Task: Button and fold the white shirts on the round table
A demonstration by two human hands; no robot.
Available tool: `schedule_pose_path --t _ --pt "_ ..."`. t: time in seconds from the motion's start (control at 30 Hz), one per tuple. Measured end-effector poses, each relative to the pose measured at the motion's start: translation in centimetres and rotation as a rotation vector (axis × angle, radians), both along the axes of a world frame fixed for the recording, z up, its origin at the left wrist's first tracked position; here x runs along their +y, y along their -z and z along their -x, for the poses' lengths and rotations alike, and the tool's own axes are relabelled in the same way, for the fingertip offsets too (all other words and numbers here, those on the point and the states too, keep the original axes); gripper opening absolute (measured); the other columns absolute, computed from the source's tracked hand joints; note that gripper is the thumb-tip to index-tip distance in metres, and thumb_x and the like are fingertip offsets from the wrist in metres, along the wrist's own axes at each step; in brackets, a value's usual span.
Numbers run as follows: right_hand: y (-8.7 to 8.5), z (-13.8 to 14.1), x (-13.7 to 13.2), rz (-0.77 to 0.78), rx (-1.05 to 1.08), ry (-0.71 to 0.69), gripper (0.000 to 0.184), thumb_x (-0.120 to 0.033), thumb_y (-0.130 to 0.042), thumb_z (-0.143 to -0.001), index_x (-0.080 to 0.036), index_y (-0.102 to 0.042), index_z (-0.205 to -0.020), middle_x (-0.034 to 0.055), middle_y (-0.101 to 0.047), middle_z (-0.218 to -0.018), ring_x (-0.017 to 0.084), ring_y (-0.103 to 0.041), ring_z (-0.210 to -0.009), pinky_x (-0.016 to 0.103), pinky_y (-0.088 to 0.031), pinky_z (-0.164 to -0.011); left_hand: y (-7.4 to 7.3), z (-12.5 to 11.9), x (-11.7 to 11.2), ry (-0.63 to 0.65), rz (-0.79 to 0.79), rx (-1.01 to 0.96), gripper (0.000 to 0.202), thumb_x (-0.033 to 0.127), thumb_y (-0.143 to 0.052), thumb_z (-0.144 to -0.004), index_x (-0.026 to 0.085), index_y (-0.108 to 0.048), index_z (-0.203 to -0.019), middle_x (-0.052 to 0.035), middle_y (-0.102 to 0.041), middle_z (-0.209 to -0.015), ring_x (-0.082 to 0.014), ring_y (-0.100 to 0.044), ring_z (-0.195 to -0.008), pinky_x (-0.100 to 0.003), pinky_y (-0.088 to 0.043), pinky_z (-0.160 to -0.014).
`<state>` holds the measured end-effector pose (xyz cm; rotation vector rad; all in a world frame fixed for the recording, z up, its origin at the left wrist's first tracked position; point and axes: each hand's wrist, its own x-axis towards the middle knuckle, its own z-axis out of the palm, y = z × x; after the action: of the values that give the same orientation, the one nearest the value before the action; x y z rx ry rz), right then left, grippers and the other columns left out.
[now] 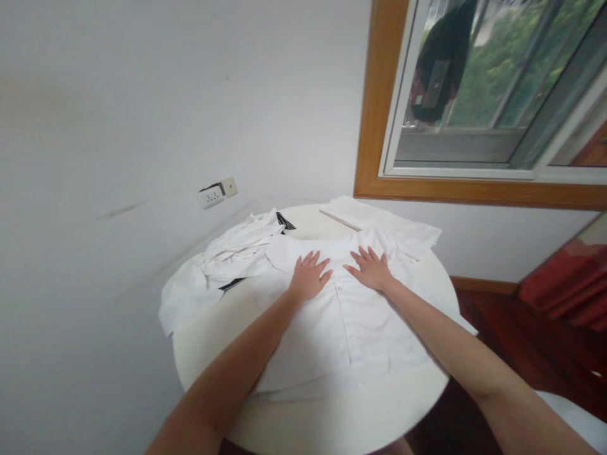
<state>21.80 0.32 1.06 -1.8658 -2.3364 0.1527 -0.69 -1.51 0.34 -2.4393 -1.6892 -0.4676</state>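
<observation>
A white shirt (327,335) with a buttoned front lies spread on a round, cream-white table (284,423). Its collar end points away from me and its hem toward me. My left hand (309,277) rests flat on the upper left of the shirt, fingers spread. On the upper right, my right hand (370,268) lies flat too, with its fingers apart. A small button (339,289) shows on the front between and just below the hands. Neither hand grips the cloth.
Crumpled white clothing (232,249) with black striped parts lies at the table's left, against the wall. A folded white cloth (384,221) sits at the back right. A wall socket (211,196) is behind the table. At right are a wood-framed window (374,126) and red fabric (569,278).
</observation>
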Motion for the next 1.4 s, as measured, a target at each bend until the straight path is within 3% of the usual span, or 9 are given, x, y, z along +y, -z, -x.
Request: schedule_pose_path --t 0.13,0.43,0.57,0.67,0.77,0.87,1.07,1.23,1.4 --pt "0.0 -0.1 0.0 0.009 0.001 0.009 0.082 -0.078 -0.013 -0.085 -0.03 -0.026 -0.15 0.0046 -0.015 -0.159 0.033 -0.006 -0.145 0.065 -0.003 -0.11 -0.5 0.1 0.2 -0.176 0.09 -0.046 0.07 0.074 -0.034 -0.082 0.034 -0.045 -0.139 -0.007 -0.027 -0.155 -0.0378 -0.019 -0.143 -0.069 -0.014 -0.109" --pt "0.7 0.1 -1.1 0.007 -0.013 0.048 0.083 -0.078 -0.008 -0.084 -0.03 -0.024 -0.15 0.0043 -0.013 -0.159 0.033 -0.004 -0.145 0.066 -0.002 -0.109 -0.1 0.3 -0.2 -0.169 0.18 -0.03 0.076 0.079 -0.028 -0.08 0.037 -0.039 -0.142 -0.006 -0.027 -0.155 -0.0375 -0.019 -0.143 -0.069 -0.009 -0.109" --pt "-0.5 -0.2 -1.3 0.041 -0.032 0.019 0.082 -0.078 -0.013 -0.084 -0.03 -0.03 -0.149 0.0069 -0.022 -0.157 0.035 -0.015 -0.142 0.065 -0.014 -0.106 -0.6 0.7 0.0 -0.154 0.216 -0.032 0.074 0.078 -0.035 -0.079 0.037 -0.043 -0.14 -0.0072 -0.032 -0.153 -0.038 -0.026 -0.14 -0.069 -0.018 -0.107" --pt "-2.0 -0.9 -0.3 -0.096 -0.049 0.007 0.075 -0.072 -0.015 -0.089 -0.027 -0.046 -0.14 0.0105 -0.039 -0.149 0.035 -0.033 -0.134 0.059 -0.025 -0.104 -1.6 1.0 1.0 -0.177 0.083 -0.062 0.065 0.07 -0.038 -0.083 0.032 -0.052 -0.134 -0.009 -0.039 -0.149 -0.0357 -0.033 -0.137 -0.062 -0.028 -0.106" --pt "-2.7 -1.8 1.5 -0.253 -0.08 -0.072 0.064 -0.061 -0.019 -0.094 -0.024 -0.049 -0.137 0.0116 -0.042 -0.147 0.03 -0.035 -0.132 0.05 -0.024 -0.106 -2.2 1.7 2.4 -0.165 -0.081 -0.05 0.054 0.058 -0.041 -0.088 0.029 -0.055 -0.131 -0.0087 -0.039 -0.15 -0.032 -0.031 -0.139 -0.055 -0.026 -0.111" --pt "-2.0 -2.5 3.4 -0.208 -0.115 -0.126 0.062 -0.059 -0.024 -0.095 -0.025 -0.042 -0.143 0.0098 -0.034 -0.152 0.029 -0.026 -0.139 0.048 -0.021 -0.109 -1.8 2.7 3.7 -0.16 -0.059 -0.017 0.052 0.055 -0.041 -0.089 0.03 -0.054 -0.133 -0.0074 -0.038 -0.15 -0.0314 -0.026 -0.141 -0.058 -0.017 -0.114" --pt "0.5 -2.6 5.5 -0.066 -0.081 0.023 0.077 -0.066 -0.014 -0.092 -0.018 -0.027 -0.15 0.011 -0.02 -0.157 0.022 -0.013 -0.145 0.043 -0.009 -0.115 -0.1 3.7 4.8 -0.257 0.063 -0.017 0.068 0.064 -0.036 -0.086 0.027 -0.042 -0.142 -0.0119 -0.032 -0.153 -0.0364 -0.023 -0.142 -0.062 -0.013 -0.112" --pt "0.9 -2.7 5.9 -0.026 -0.049 0.028 0.078 -0.067 -0.014 -0.092 -0.017 -0.028 -0.15 0.0101 -0.019 -0.157 0.022 -0.011 -0.145 0.041 -0.008 -0.116 0.3 3.7 5.1 -0.278 0.104 -0.002 0.073 0.068 -0.032 -0.086 0.024 -0.038 -0.145 -0.0148 -0.028 -0.154 -0.0377 -0.023 -0.142 -0.063 -0.012 -0.112" --pt "0.4 -3.0 5.7 -0.099 -0.011 -0.003 0.059 -0.048 -0.019 -0.099 -0.017 -0.038 -0.145 0.0098 -0.03 -0.154 0.022 -0.023 -0.143 0.041 -0.014 -0.116 -0.4 3.3 4.3 -0.245 0.043 0.01 0.063 0.058 -0.032 -0.091 0.022 -0.046 -0.14 -0.0148 -0.034 -0.151 -0.036 -0.026 -0.141 -0.061 -0.016 -0.113"
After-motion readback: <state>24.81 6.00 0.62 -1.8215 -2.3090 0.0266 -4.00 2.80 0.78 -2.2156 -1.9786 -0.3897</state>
